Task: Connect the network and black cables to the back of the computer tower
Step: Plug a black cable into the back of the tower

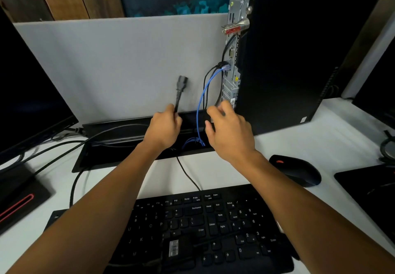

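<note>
The black computer tower point(288, 60) stands at the right, its metal back panel point(232, 60) facing left. A blue network cable point(203, 96) rises from the desk's cable tray, and its plug point(226, 67) sits at a port on the panel. Thin black cables point(206, 87) also run to that spot. My left hand point(164, 128) is closed around a thick black power cable, holding its plug point(181, 83) upright, left of the tower and apart from it. My right hand point(228, 128) hovers near the tower's lower back corner, fingers curled and apart, holding nothing that I can see.
A black open cable tray point(119, 156) runs along the grey divider point(117, 64). A black keyboard point(203, 231) lies at the front, a black mouse point(297, 170) to its right. A monitor point(27, 94) stands at the left, with loose black cables point(74, 179) on the white desk.
</note>
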`<action>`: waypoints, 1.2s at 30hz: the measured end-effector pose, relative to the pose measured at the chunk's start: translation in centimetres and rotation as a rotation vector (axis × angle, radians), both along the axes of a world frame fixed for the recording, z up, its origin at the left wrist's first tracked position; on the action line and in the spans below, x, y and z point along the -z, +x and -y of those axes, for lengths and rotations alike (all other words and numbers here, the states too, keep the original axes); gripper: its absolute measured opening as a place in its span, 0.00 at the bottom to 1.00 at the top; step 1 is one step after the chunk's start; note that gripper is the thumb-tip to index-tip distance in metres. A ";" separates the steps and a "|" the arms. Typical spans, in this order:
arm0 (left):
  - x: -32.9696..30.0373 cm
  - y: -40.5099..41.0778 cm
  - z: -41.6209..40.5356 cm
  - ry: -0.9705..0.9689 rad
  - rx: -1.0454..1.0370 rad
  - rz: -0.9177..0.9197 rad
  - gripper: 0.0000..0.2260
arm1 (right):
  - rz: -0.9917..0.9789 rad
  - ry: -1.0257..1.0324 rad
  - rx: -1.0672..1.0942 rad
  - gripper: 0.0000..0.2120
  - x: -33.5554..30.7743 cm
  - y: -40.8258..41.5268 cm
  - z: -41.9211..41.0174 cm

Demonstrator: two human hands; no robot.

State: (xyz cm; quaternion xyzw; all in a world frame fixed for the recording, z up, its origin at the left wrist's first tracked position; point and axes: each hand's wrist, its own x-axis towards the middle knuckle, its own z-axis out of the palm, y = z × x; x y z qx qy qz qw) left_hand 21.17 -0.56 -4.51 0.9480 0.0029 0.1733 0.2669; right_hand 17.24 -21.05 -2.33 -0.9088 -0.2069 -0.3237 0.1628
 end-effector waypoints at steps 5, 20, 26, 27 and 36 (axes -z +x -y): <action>-0.5 -1.9 0.2 -0.162 0.024 0.137 0.11 | 0.007 0.105 -0.006 0.08 0.1 0.1 1.6; 0.0 -3.1 4.4 -0.012 0.392 0.125 0.16 | 0.287 0.441 -0.067 0.19 -5.8 2.8 6.0; 0.0 -2.4 6.6 -0.121 0.317 0.254 0.11 | 0.420 0.291 0.019 0.25 -10.4 3.9 4.6; 0.2 -2.4 7.0 -0.129 0.326 0.265 0.12 | 0.426 0.266 0.039 0.26 -11.0 3.9 4.4; 0.8 -1.6 7.8 -0.032 0.268 0.139 0.13 | 0.371 0.175 0.038 0.29 -14.6 5.4 4.3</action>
